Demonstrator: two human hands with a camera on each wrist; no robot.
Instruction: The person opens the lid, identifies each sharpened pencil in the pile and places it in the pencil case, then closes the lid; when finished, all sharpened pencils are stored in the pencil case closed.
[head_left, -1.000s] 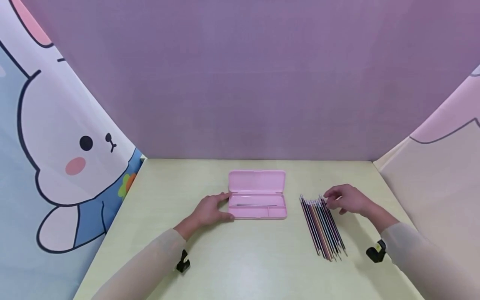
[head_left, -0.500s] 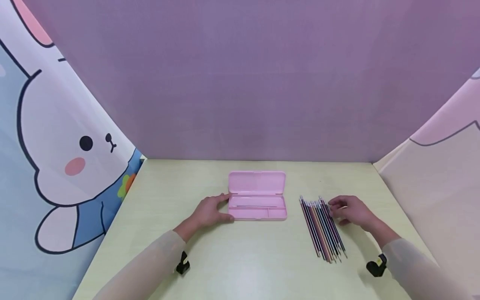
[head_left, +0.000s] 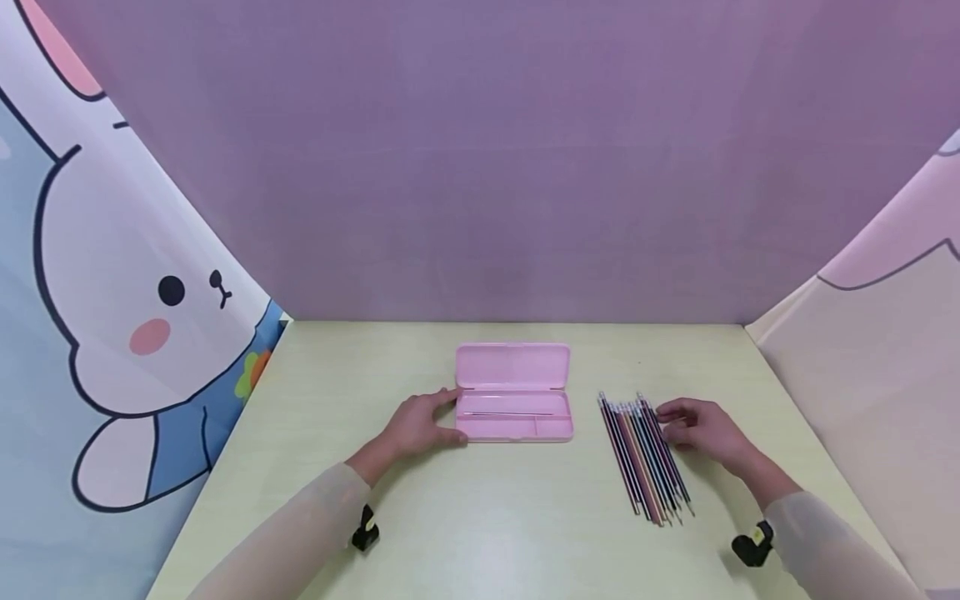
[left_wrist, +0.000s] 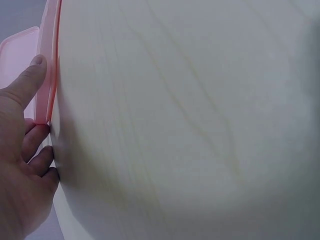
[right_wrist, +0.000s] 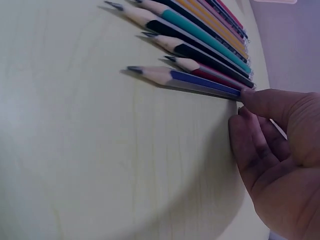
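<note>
Now reaches slightly further down beside the pencils (head_left: 647, 458) with the right hand (head_left: 702, 430), seemingly touching the blue pencil (right_wrist: 192, 82), outermost in the row; cannot tell if already pinching. With the left hand (head_left: 417, 424), still grips the open pink case (head_left: 513, 402) by its left end, left of the pencils; so, perhaps, means separating one pencil.

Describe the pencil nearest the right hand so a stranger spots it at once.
On the pale table, right of the open pink case, lies a row of pencils. Outermost, by the right hand, is the blue pencil, set apart by color from the adjacent red pencil.
</note>
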